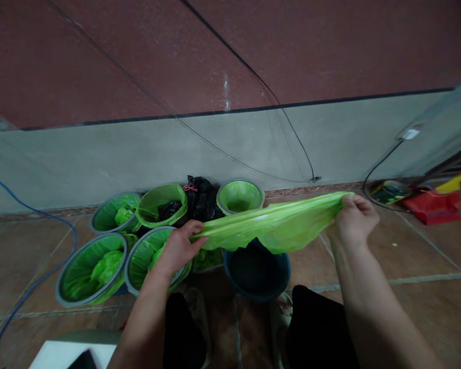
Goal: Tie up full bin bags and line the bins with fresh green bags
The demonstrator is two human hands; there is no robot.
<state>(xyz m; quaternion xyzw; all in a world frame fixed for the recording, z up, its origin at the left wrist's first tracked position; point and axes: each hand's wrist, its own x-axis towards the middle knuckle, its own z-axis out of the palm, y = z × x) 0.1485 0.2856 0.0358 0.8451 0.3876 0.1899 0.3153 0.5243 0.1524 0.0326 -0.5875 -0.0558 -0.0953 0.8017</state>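
Where the brown tile floor (411, 256) meets the wall (253, 133), its back edge runs under a grey strip, with red wall above. Thin wires (295, 134) cross the wall, and a blue cord (42, 277) curls over the floor's left side. Five bins (60, 287) with green linings stand near the back edge, around black bags (202, 202). A red pan (436, 205) lies near that edge, well to the right.

The green bag (257, 230) is stretched in the air over the dark tub (283, 274). The left hand (179, 246) pinches one end, and the right hand (356, 218) grips the other.

The bag hides the tub's back rim. A green heap (207, 260) beside the tub is partly covered. The white box (51, 354) is cut off, and the black thing (83, 360) on it is hard to make out.
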